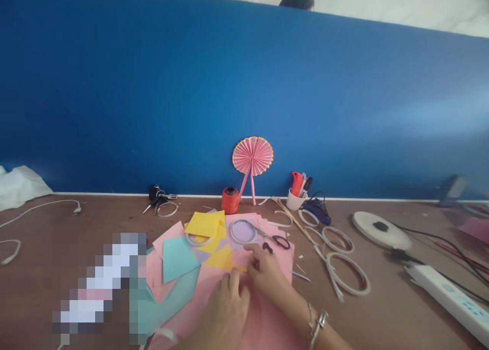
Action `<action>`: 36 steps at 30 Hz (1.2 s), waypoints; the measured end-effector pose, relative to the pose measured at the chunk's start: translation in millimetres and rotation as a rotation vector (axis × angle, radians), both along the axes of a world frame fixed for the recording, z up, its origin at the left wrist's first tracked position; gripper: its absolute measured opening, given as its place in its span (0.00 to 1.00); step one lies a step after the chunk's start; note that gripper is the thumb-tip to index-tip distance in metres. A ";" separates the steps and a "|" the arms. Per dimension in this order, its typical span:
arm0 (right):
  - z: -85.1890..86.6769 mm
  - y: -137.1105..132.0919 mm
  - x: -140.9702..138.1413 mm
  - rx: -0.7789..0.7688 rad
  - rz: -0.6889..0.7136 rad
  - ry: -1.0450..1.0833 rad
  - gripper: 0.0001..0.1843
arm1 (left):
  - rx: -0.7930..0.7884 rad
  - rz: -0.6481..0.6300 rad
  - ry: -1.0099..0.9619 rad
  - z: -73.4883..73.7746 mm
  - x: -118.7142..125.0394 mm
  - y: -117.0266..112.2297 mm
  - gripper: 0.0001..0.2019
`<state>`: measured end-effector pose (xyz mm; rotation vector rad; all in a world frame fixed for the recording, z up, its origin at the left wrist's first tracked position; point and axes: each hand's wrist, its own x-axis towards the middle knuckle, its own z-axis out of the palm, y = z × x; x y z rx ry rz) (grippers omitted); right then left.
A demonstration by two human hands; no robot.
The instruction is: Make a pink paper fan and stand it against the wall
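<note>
Both hands work close together over a pile of pink paper sheets (267, 319). A narrow yellow paper strip (240, 269) lies between their fingertips, partly hidden. My left hand (228, 301) has its fingers bent down and closed at the strip's near side. From the right, my right hand (263, 269) pinches at the strip's other end, its index finger bent above. Just beyond are yellow paper pieces (202, 224), a teal square (179, 258), a roll of clear tape (243, 232) on lilac paper, and scissors (280, 242) with dark handles.
A pink pleated paper fan (252, 156) stands against the blue partition (153, 95), beside red thread (229, 201). A white cup (296, 199) holds pens. Coiled white strips (347, 273), a white disc (380, 230) and a power strip (451, 299) lie right; keys (156, 199) lie back left.
</note>
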<state>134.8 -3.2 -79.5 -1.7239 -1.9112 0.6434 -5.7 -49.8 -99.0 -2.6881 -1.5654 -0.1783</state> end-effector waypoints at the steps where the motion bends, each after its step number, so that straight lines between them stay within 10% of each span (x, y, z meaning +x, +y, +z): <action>1: -0.8 0.2 0.3 -0.006 0.003 0.011 0.28 | 0.006 -0.008 0.001 -0.2 -0.3 0.1 0.15; 36: 1.5 0.1 -1.2 -0.024 -0.004 0.004 0.27 | 0.126 -0.116 0.069 -8.4 -2.5 0.4 0.15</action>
